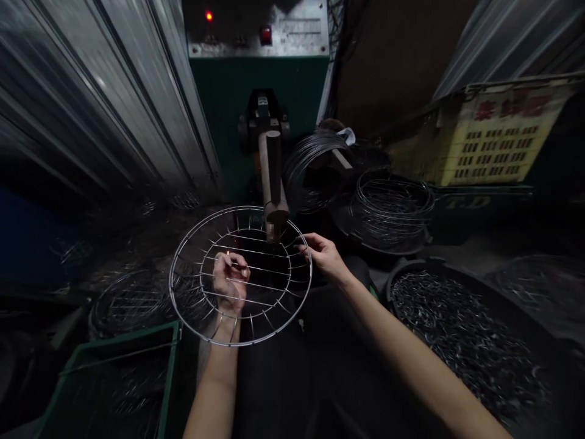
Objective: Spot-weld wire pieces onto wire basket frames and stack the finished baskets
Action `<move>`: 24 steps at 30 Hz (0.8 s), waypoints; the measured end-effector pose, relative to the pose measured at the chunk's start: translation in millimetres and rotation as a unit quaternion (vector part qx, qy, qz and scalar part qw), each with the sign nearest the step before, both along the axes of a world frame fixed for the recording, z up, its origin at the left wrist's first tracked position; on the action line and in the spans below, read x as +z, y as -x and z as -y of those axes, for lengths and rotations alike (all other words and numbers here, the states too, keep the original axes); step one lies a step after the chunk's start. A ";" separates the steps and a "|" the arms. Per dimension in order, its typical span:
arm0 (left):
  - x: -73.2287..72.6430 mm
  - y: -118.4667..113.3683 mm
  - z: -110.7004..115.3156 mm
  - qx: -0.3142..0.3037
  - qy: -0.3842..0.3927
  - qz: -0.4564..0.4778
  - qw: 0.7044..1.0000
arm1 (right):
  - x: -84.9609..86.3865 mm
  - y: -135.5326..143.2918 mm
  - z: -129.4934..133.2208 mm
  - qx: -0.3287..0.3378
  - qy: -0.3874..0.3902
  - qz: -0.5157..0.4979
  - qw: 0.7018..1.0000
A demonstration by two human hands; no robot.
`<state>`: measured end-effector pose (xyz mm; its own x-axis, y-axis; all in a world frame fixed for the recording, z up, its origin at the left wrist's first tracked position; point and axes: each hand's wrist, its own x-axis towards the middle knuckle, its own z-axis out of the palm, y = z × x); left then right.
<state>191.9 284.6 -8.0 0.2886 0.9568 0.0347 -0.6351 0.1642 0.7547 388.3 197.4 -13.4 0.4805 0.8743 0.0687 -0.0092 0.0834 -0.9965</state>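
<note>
A round wire basket (242,344), with a double outer rim, short curved ribs and parallel wires across its middle, is tilted in front of me. My left hand (230,285) is at its left inner part, fingers curled around the wires. My right hand (323,255) is at the right side of the rim, its thumb and fingers pinched together; whatever lies between the fingertips is too small and dark to make out. A thick cylindrical electrode arm (273,177) of a machine reaches down over the basket's far edge, and its tip sits close to the rim.
Behind stands the green machine cabinet (210,91) with a lit red lamp (209,16). Wire coils (393,204) lie at right, beside a dark tub (393,274) of small curved wire pieces (461,335). A yellow crate (496,143) stands farther back; a green crate (172,366) is at lower left.
</note>
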 end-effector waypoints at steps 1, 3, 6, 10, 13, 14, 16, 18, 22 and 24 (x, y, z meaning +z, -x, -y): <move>0.6 -0.3 1.9 0.011 0.000 -0.004 1.000 | 1.0 0.8 1.5 -0.003 -0.002 0.005 1.000; 1.8 -2.2 7.4 0.045 -0.004 -0.009 0.999 | 3.4 2.0 -2.1 -0.016 -0.011 0.012 1.000; 2.3 -6.2 15.0 0.089 -0.014 -0.011 0.996 | 6.4 2.0 -16.8 -0.028 -0.012 0.010 0.999; 0.7 -9.5 14.3 0.138 -0.026 -0.007 0.990 | 5.8 0.1 -27.3 -0.018 -0.017 -0.019 1.000; -0.4 -10.4 9.5 0.149 -0.028 -0.009 0.988 | 4.3 -0.1 -22.9 -0.004 -0.011 -0.008 1.000; -0.5 -10.7 8.2 0.151 -0.029 -0.010 0.988 | 4.4 0.1 -20.9 0.003 -0.008 0.001 1.000; -0.4 -11.1 6.7 0.158 -0.035 -0.011 0.987 | 5.4 0.8 -18.6 0.008 -0.008 0.013 1.000; -0.2 -11.4 6.2 0.162 -0.042 -0.011 0.986 | 7.1 1.5 -19.3 0.002 -0.013 0.019 1.000; -2.2 -12.0 6.5 0.158 -0.048 -0.008 0.986 | 9.9 3.2 -26.2 -0.006 -0.015 0.026 1.000; -4.8 -11.8 6.5 0.157 -0.049 -0.007 0.986 | 10.4 4.3 -29.2 -0.007 -0.017 0.022 1.000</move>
